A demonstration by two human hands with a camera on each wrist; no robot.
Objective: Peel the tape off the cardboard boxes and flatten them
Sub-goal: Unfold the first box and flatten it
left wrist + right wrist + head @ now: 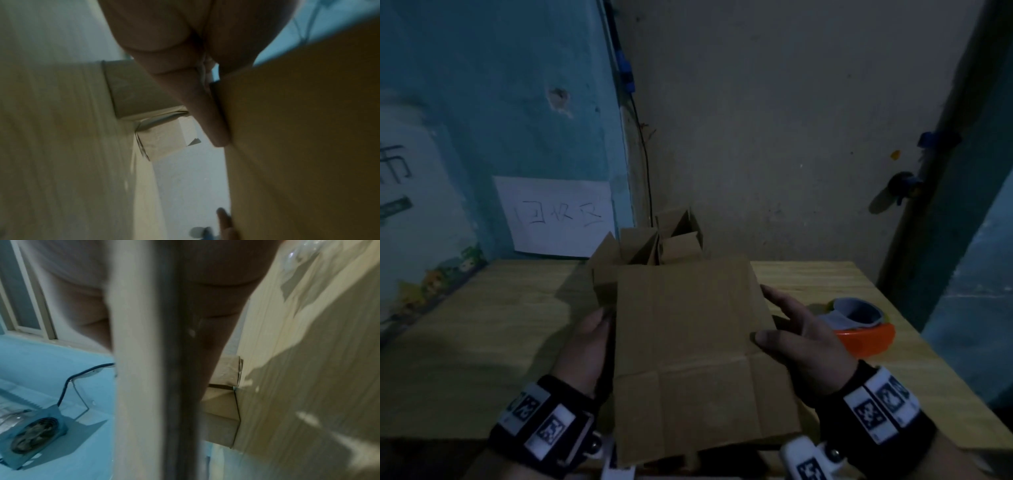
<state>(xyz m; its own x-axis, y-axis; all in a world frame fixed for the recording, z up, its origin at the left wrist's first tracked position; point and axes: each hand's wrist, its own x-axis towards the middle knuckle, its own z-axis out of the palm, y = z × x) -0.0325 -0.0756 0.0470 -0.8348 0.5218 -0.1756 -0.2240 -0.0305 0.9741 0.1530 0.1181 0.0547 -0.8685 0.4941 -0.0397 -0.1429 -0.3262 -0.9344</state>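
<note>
Held above the worktop [482,308] between the left hand [585,339] and right hand [801,346], each gripping one edge, the flattened box [688,342] could slip and spring open if either grip loosens.

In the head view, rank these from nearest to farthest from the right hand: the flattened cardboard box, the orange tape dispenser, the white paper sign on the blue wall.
1. Flattened brown cardboard box: held at its right edge by the right hand.
2. Orange tape dispenser: on the wooden table, just right of that hand.
3. White paper sign: far left, on the blue wall.
</note>
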